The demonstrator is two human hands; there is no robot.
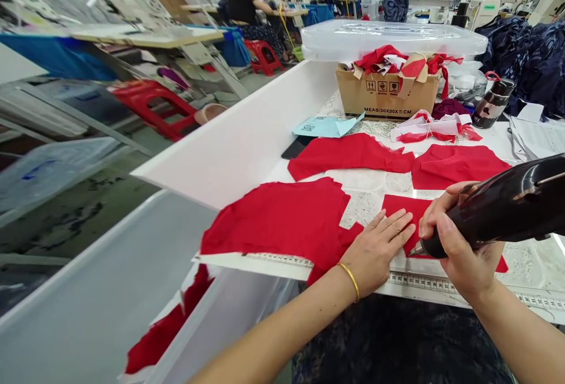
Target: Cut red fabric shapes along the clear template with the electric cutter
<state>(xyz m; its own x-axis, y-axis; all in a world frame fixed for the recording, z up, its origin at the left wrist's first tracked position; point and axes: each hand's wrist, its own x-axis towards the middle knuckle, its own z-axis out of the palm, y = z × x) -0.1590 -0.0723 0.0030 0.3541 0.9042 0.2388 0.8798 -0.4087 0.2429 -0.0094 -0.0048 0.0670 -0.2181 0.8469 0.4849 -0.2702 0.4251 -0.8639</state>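
Left hand (374, 248) flat on red cloth (412, 204) near front edge of bench (525, 261). Right hand (463, 248) grips black tool (521, 201), tip (416, 249) at cloth.

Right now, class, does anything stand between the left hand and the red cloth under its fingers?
Nothing visible: the left hand rests directly on the red cloth; the black device is to its right.

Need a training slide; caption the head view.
Left hand rests on red fabric; right hand holds a black tool.

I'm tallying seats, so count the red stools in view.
2: the nearer stool at left; the farther stool beyond it, beside the seated person. Others may be hidden.
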